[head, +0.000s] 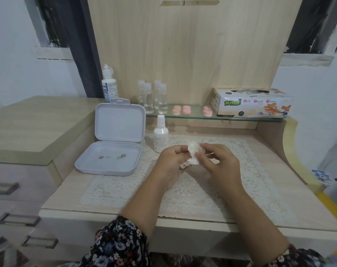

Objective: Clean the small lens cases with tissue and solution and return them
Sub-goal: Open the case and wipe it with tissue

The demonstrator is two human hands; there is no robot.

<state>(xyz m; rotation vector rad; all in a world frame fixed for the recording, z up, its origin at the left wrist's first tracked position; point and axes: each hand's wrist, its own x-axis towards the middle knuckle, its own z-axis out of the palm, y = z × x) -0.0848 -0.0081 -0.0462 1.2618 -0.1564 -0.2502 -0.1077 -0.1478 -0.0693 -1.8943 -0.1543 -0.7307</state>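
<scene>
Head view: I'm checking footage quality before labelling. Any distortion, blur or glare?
Head view: wide-angle bending curves the desk edge and the walls; the tissue between left hand and right hand looks overexposed and soft; lighting is even, shadows faint.

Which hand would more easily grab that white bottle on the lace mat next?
Probably the left hand: the white bottle stands just beyond it, while the right hand would have to cross over.
</scene>
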